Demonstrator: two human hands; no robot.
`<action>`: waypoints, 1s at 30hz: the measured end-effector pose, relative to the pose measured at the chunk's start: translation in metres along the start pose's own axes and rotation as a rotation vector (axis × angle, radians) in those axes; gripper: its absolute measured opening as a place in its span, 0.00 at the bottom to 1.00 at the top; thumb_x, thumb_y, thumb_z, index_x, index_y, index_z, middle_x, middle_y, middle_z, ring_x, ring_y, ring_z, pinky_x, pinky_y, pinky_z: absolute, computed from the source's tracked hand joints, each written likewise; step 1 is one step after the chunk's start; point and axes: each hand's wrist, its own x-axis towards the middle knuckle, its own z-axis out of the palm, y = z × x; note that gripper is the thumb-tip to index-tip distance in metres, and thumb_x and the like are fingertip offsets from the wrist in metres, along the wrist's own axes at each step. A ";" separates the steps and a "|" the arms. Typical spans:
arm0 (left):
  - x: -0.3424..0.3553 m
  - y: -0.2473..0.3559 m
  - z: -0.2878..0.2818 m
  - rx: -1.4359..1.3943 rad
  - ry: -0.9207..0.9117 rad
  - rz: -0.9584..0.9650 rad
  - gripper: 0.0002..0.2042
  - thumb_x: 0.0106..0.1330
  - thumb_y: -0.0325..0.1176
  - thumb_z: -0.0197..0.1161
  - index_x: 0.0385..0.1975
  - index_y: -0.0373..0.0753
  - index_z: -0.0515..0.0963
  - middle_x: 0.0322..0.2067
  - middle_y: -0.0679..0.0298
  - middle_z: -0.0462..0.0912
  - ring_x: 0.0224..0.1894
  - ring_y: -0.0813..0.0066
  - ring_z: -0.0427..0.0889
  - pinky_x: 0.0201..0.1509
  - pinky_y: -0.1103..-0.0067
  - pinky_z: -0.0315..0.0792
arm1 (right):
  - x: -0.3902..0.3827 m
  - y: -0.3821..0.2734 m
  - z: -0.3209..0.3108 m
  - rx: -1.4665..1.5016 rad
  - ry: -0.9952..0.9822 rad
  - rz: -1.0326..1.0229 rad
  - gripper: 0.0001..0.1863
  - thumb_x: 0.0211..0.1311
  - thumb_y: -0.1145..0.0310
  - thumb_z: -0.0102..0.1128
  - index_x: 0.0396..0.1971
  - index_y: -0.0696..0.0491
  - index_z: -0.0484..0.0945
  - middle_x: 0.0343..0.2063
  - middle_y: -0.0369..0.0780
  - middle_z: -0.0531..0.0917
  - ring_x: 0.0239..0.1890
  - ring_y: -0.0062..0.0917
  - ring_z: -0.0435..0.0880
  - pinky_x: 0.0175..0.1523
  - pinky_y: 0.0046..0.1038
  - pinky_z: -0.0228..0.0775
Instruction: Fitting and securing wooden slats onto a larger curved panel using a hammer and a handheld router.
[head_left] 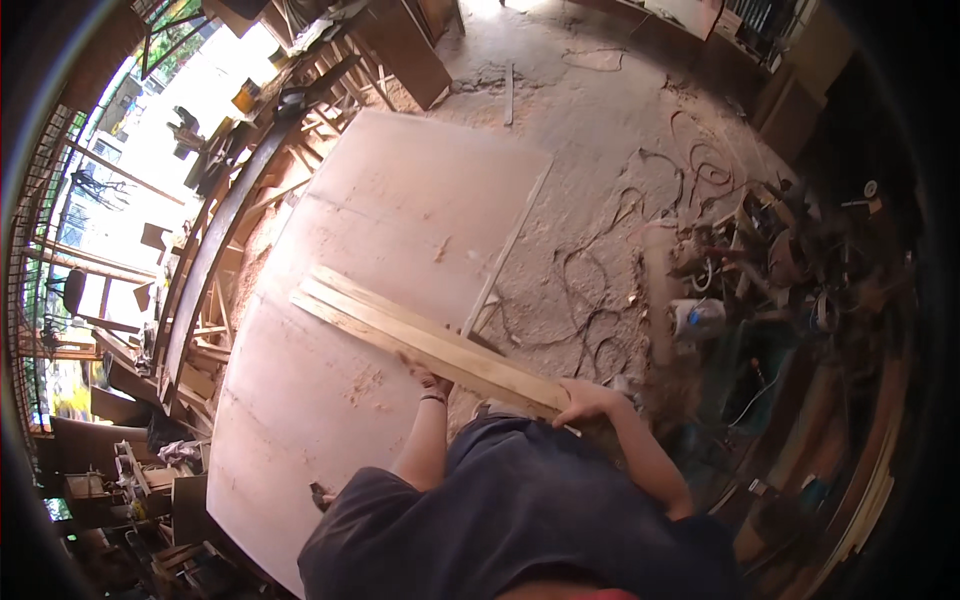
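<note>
Two long pale wooden planks [430, 335] lie side by side, slanting from the far left down to the right, close in front of my body. Their far ends are over a large light-coloured tabletop [390, 180]. My right hand [592, 402] is closed around the near right end. Along the near edge, around the middle of the planks, my left hand [428, 380] grips from below, some of its fingers hidden by the wood. A band circles my left wrist.
Sawdust and shavings dot the tabletop. A dark wooden beam [225, 235] and scrap wood line the left side. Loose cables [590, 285] cross the dusty floor. Tools and clutter, including a white-and-blue container [700, 316], crowd the right. A small dark object [320, 494] lies near my left side.
</note>
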 end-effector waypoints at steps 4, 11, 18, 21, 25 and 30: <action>0.031 -0.068 0.087 -0.160 0.118 -0.022 0.49 0.56 0.74 0.51 0.70 0.43 0.54 0.60 0.45 0.68 0.60 0.39 0.69 0.66 0.50 0.62 | -0.031 0.033 -0.054 0.020 0.095 0.026 0.44 0.38 0.51 0.78 0.56 0.56 0.70 0.48 0.48 0.80 0.53 0.38 0.78 0.58 0.34 0.68; 0.169 -0.129 0.170 0.080 -0.178 -0.046 0.36 0.63 0.65 0.51 0.59 0.39 0.68 0.47 0.52 0.77 0.51 0.52 0.76 0.60 0.53 0.69 | -0.017 0.063 -0.189 0.096 0.265 0.041 0.45 0.38 0.53 0.76 0.60 0.53 0.69 0.47 0.49 0.81 0.52 0.39 0.80 0.57 0.36 0.69; 0.356 -0.199 0.333 0.033 -0.166 -0.130 0.31 0.65 0.65 0.50 0.51 0.41 0.70 0.41 0.60 0.76 0.43 0.62 0.77 0.52 0.61 0.73 | 0.007 0.023 -0.392 0.142 0.389 0.033 0.48 0.41 0.61 0.75 0.65 0.52 0.63 0.54 0.50 0.77 0.57 0.33 0.78 0.62 0.33 0.67; 0.427 -0.233 0.396 -0.018 -0.243 -0.198 0.29 0.65 0.62 0.52 0.51 0.40 0.70 0.42 0.62 0.76 0.44 0.65 0.77 0.51 0.66 0.74 | -0.001 -0.006 -0.472 0.216 0.460 -0.007 0.52 0.43 0.61 0.76 0.69 0.53 0.56 0.59 0.49 0.73 0.62 0.31 0.71 0.65 0.31 0.61; 0.530 -0.285 0.437 0.112 -0.271 -0.350 0.26 0.63 0.52 0.59 0.52 0.37 0.70 0.42 0.58 0.78 0.44 0.64 0.79 0.53 0.69 0.75 | -0.009 -0.030 -0.573 0.258 0.463 0.024 0.57 0.47 0.61 0.76 0.72 0.55 0.47 0.64 0.48 0.68 0.69 0.31 0.61 0.70 0.30 0.51; 0.646 -0.352 0.483 0.195 0.013 -0.450 0.22 0.60 0.42 0.58 0.48 0.31 0.72 0.39 0.52 0.80 0.42 0.60 0.81 0.53 0.66 0.76 | -0.003 -0.027 -0.701 0.850 0.437 -0.324 0.49 0.57 0.37 0.60 0.64 0.64 0.63 0.63 0.51 0.69 0.65 0.36 0.68 0.69 0.32 0.55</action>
